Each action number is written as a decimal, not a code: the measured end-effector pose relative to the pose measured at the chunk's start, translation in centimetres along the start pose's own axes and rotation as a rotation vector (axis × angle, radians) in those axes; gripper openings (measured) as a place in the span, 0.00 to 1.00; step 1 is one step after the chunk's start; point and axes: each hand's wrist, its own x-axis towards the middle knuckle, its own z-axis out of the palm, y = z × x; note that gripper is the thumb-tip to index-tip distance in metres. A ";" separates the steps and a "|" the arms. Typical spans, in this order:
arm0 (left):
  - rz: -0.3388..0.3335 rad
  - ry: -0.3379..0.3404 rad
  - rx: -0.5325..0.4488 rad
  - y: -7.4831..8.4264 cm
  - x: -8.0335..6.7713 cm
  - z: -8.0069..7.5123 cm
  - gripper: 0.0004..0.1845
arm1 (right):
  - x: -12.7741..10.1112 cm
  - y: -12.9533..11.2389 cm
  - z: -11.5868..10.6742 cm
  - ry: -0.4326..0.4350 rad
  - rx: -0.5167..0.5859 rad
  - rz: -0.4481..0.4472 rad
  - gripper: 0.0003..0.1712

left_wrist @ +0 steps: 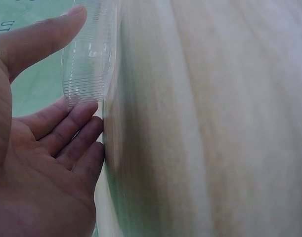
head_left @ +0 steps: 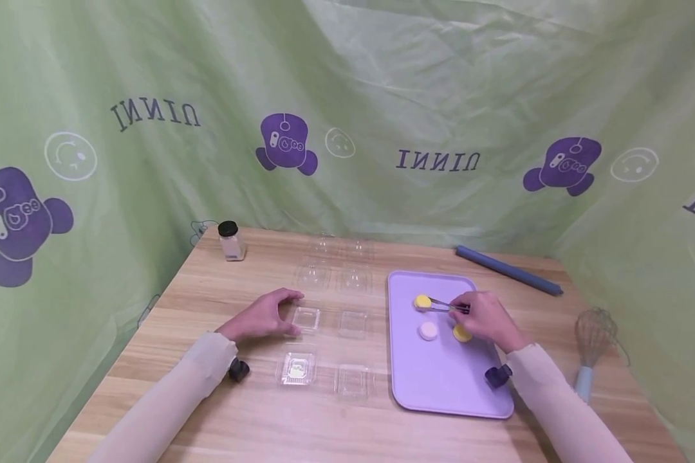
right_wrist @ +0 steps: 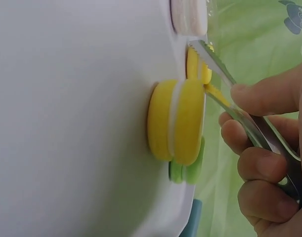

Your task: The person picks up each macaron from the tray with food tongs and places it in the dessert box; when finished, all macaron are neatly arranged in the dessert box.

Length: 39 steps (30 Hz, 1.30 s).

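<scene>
My right hand (head_left: 486, 318) holds metal serrated tongs (right_wrist: 277, 140). Their tips straddle the far yellow macaron (head_left: 422, 302) on the purple tray (head_left: 434, 389). Close by on the tray lie a pale pink macaron (head_left: 428, 331) and a second yellow macaron (head_left: 462, 332), partly under my right hand. A green macaron (right_wrist: 187, 170) shows in the right wrist view but is hidden by the hand in the head view. My left hand (head_left: 264, 315) rests low at a small clear plastic box (head_left: 307, 319), thumb and relaxed fingers spread at its left side, fingertips right at its ridged wall (left_wrist: 86, 89).
Several more clear boxes (head_left: 298, 368) stand on the wooden table (head_left: 255, 424), with domed lids (head_left: 356, 276) behind. A black-capped jar (head_left: 231, 243) is back left, a blue rod (head_left: 509, 271) back right, a whisk (head_left: 592, 341) at right. Green curtains (head_left: 382, 77) surround the table.
</scene>
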 end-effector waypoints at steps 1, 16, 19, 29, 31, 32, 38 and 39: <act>0.000 -0.002 0.003 0.0 0.0 0.0 0.47 | -0.1 0.0 0.1 0.004 -0.003 -0.003 0.08; 0.015 0.001 0.001 0.0 0.2 -0.1 0.48 | 0.1 0.4 0.4 0.069 -0.012 -0.027 0.07; 0.012 -0.009 -0.005 -0.1 0.2 -0.1 0.48 | 0.0 0.5 0.3 0.105 -0.014 -0.032 0.06; 0.012 -0.019 0.034 0.0 -0.1 -0.2 0.46 | 0.7 0.6 -0.7 0.299 0.014 -0.065 0.06; 0.014 -0.019 0.038 0.0 0.0 -0.1 0.45 | 1.0 0.8 -1.1 0.364 0.004 -0.089 0.05; 0.017 -0.019 0.040 0.0 0.1 -0.1 0.46 | 1.2 0.9 -1.3 0.397 0.002 -0.103 0.05; 0.012 -0.007 0.030 0.1 0.1 0.0 0.47 | 2.2 0.8 -2.4 0.549 -0.014 -0.128 0.04; 0.010 -0.005 0.030 0.2 0.1 0.0 0.46 | 2.3 0.8 -2.6 0.559 -0.013 -0.121 0.04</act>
